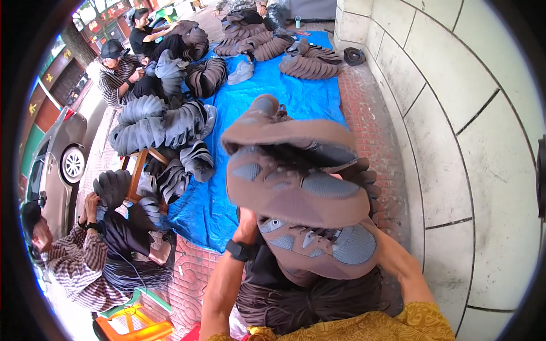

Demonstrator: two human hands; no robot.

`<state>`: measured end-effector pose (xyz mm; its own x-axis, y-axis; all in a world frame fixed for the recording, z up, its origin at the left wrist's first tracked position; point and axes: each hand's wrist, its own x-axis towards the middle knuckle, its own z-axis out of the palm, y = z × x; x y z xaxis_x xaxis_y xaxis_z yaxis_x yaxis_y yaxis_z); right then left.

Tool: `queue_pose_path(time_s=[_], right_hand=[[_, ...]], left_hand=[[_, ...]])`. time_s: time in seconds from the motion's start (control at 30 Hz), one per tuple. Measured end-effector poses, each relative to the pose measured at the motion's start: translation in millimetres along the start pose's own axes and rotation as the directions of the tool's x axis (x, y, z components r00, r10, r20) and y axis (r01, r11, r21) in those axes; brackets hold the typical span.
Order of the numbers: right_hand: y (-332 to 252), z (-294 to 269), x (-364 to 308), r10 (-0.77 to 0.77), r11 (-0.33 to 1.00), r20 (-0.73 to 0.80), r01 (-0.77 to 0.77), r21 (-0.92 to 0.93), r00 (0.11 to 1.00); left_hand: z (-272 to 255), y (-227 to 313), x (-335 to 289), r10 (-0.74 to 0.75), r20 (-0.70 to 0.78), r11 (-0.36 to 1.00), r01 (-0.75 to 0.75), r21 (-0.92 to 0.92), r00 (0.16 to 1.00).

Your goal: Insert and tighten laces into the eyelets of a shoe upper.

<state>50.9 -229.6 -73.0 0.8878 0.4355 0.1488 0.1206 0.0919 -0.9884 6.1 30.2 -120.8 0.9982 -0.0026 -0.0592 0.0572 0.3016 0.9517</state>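
Shoes (296, 193) in brown and grey form a stack between two forearms (222, 284), near centre, toes pointing right and one laid over another, apparently so several can be held as one load. Both hands are hidden behind the stack, so I cannot tell how they grip; forearms on either side suggest shared support. Dark strips (313, 301) lie bunched nearest the body. Beyond, a blue sheet (273, 96) carries rows of other shoes (310, 67), probably keeping them off the paving (388, 142).
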Motion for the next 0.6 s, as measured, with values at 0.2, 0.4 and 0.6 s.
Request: queue_pose_path(time_s=[0.2,0.4,0.6], right_hand=[[-13.5,21.6,11.9,-0.011,0.992,-0.039,0.006,-0.127,0.999],[-31.7,23.8,16.4,-0.03,0.964,-0.06,0.013,-0.267,0.998],[-39.8,3.7,-47.1,-0.025,0.917,-0.135,-0.031,-0.397,0.991]], left_hand=[[6.9,5.9,-54.1,0.073,0.073,0.996,-0.077,0.052,0.995],[-1.9,14.6,-37.4,-0.068,-0.017,0.995,0.069,0.065,0.998],[11.8,73.8,-52.8,-0.176,0.079,0.97,0.159,0.182,0.981]])
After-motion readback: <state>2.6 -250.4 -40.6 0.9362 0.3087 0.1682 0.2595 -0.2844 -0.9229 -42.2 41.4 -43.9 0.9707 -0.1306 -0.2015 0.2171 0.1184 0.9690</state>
